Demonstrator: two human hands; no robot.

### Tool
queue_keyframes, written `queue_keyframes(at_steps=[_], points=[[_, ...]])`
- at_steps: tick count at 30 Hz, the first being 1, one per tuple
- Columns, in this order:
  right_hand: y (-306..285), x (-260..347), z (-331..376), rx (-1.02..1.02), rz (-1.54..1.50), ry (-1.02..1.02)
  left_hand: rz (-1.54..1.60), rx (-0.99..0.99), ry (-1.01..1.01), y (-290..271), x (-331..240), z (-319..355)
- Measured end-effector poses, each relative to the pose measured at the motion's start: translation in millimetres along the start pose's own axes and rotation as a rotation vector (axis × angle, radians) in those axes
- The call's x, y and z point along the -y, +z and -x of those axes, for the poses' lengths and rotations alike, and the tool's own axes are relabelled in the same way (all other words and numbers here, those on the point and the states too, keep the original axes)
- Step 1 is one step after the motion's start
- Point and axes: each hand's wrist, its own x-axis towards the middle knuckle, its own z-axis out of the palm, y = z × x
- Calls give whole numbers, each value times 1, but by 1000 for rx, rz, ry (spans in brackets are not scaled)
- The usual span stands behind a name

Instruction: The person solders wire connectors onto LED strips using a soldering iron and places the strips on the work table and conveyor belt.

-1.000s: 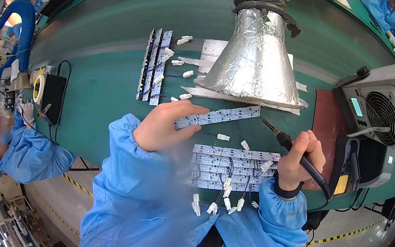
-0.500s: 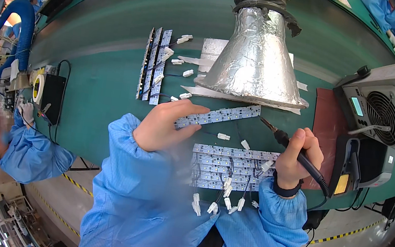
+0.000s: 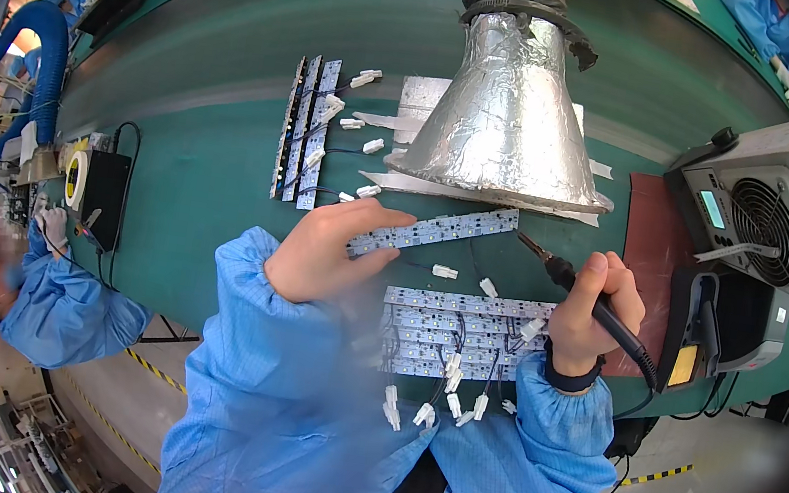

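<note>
Head view, with clock positions read from the middle of the view. We see the left hand [image 3: 322, 244] at nine o'clock, close to the middle, half curled, its thumb and fingers astride the left end of a light strip [image 3: 462, 233], which it holds. The strip runs from the hand toward two o'clock; we cannot tell whether it lies flat on the green table [image 3: 191, 188]. At three o'clock we find the right hand [image 3: 595, 310], closed firmly around a black soldering iron [image 3: 620, 335]. The iron's tip points toward ten o'clock, just beside the strip's right end; we cannot tell whether the two touch.

Two white plugs [image 3: 445, 272] lie just below the held strip. Between four and five o'clock we note a row of strips [image 3: 464, 324], with further plugs and dark wires over and below it. Three more strips [image 3: 316, 140] stand side by side between ten and eleven. A silver hood [image 3: 505, 121] hangs at one o'clock. Toward the rim, between two and three, we see a grey fan box [image 3: 701, 179] and a brown mat [image 3: 656, 218]; a co-worker in blue [image 3: 67, 317] sits between eight and nine, beside the table.
</note>
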Motion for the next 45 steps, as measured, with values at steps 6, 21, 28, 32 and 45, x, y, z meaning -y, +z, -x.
queue_keyframes(at_steps=[6,21,28,32,45], points=[[0,0,0,-2,5,2,7,-1,14,0,0,0],[-5,1,-1,-140,8,72,4,-14,26,0,1,0],[-4,1,-2,-187,-39,95,-16,-22,49,0,4,0],[-1,0,-4,-282,-67,132,36,24,-7,-2,7,-2],[-5,4,-8,-397,-153,173,122,-341,-212,-46,-5,96]])
